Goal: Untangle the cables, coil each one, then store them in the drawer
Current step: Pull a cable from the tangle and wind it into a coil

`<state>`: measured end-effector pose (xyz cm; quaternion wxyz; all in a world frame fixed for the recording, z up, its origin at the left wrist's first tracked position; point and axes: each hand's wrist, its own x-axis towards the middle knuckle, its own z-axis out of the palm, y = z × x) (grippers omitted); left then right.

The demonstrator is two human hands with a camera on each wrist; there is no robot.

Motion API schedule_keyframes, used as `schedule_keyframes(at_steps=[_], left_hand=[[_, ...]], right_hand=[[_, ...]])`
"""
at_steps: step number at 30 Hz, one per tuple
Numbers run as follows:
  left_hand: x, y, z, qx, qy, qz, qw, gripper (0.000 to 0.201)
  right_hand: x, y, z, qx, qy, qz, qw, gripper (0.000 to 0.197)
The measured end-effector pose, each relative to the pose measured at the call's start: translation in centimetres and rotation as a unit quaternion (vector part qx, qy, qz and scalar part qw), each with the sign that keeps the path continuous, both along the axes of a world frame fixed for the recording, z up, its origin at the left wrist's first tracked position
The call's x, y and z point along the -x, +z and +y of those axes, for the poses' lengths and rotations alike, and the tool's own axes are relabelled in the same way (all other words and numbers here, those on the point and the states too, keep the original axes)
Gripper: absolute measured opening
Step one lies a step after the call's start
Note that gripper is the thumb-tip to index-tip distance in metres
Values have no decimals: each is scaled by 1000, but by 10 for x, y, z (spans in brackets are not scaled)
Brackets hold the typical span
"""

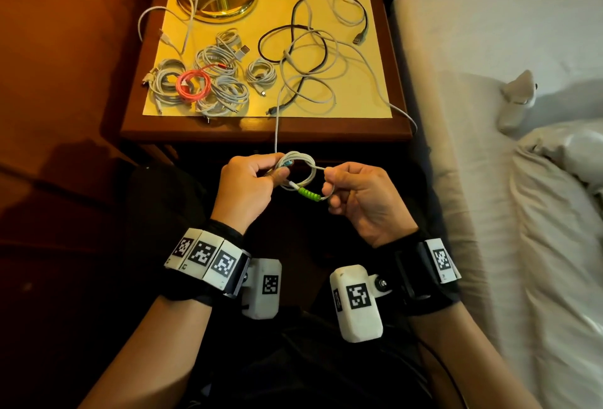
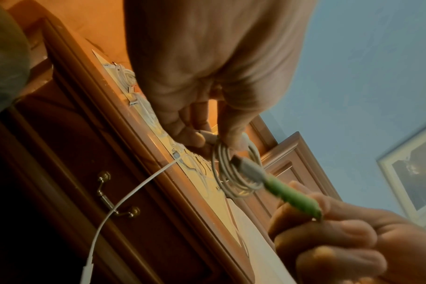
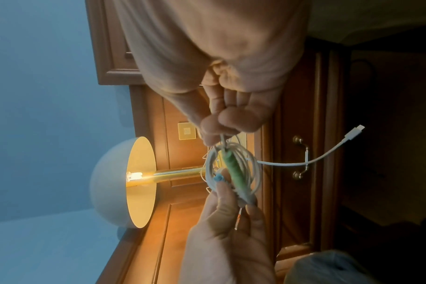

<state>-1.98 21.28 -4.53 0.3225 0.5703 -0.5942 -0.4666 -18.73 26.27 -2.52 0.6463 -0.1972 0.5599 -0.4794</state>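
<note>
Hands work below the nightstand's (image 1: 261,129) front edge: left hand (image 1: 249,185) pinches white cable coil (image 1: 298,169), right hand (image 1: 355,191) pinches its green-sleeved end (image 1: 308,195); tail runs up to the tabletop.

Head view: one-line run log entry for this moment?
phase: coiling | left hand: grips white cable coil | right hand: pinches same coil near green sleeve | drawer: closed
</note>
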Motion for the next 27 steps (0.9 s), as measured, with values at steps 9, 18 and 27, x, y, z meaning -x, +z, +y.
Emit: schedule_keyframes(at_steps=[9,18,27], left_hand=[[5,10,-3,-49,40,76,995,19],[19,21,10,-120,40,185,975,22],[20,27,7,-164,7,194,967,19]], right_hand=[[-6,-2,-2,54,10,137,989,10],[-5,-7,2,40,-18,69,997,11],[0,-3,2,46,-17,35,998,15]])
